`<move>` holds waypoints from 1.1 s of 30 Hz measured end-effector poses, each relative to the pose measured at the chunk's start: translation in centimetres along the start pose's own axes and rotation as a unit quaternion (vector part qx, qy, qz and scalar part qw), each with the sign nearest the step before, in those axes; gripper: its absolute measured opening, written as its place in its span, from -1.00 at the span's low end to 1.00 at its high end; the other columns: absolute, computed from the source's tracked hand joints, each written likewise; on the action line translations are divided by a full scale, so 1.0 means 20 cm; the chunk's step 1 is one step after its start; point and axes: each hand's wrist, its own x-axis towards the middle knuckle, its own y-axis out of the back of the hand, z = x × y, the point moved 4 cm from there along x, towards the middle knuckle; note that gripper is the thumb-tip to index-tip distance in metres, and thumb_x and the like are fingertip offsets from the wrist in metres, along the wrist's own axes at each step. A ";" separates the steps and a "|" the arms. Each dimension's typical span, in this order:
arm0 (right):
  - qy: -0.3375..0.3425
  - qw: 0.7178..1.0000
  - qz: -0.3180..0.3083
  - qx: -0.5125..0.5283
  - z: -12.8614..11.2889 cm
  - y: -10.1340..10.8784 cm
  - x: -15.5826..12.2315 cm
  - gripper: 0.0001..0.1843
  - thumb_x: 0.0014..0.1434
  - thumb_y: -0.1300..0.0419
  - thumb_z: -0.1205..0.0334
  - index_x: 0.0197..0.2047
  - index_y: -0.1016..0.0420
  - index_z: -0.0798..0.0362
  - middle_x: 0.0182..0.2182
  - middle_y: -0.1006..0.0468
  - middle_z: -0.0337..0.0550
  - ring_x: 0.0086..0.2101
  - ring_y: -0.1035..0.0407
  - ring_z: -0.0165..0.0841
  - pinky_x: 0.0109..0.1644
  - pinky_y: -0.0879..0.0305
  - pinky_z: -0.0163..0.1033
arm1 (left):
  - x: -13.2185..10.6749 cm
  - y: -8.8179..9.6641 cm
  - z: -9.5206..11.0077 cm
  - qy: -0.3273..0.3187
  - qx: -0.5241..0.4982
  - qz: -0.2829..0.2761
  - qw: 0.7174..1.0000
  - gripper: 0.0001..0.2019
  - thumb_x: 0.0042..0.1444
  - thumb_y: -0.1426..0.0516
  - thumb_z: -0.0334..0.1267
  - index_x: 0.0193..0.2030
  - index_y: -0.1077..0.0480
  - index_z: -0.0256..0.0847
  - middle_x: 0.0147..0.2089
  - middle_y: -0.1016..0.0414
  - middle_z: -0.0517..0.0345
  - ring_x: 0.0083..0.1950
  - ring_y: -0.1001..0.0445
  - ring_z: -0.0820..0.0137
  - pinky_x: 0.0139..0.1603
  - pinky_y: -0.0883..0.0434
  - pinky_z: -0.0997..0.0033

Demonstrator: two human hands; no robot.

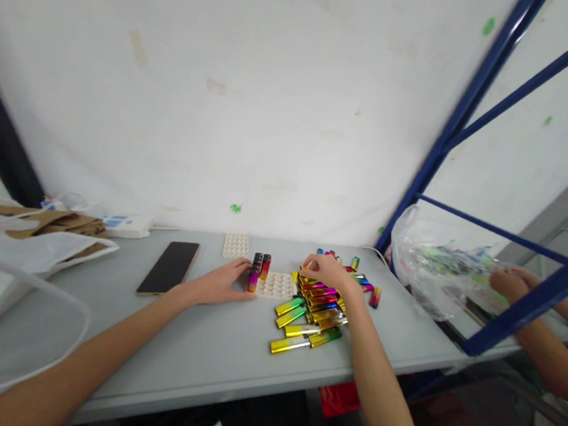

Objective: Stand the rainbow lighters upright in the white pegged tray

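Observation:
My left hand rests on the grey table, its fingers against the left edge of a white dimpled tray. Several shiny tubes stand upright in the tray's left side. My right hand reaches over a pile of metallic gold, pink and green tubes, fingertips touching the top of the pile. Whether it grips one I cannot tell. More loose tubes lie behind the pile.
A second white dimpled tray lies further back. A black phone sits left of my left hand. White bags are at left. A blue frame stands right; beyond it another person's hand touches a plastic bag.

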 end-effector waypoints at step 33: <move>0.070 0.996 -0.051 -0.015 -0.04 -0.08 -0.01 -0.40 -0.03 -0.64 0.03 0.01 -0.60 0.07 0.04 -0.60 0.08 0.06 -0.47 -0.07 0.18 -0.38 -0.02 | -0.01 0.00 0.01 0.010 -0.001 -0.010 1.000 -0.31 0.16 -0.33 0.22 0.29 -0.46 -0.16 0.35 -0.48 -0.19 0.36 -0.47 -0.12 0.47 -0.37 -0.04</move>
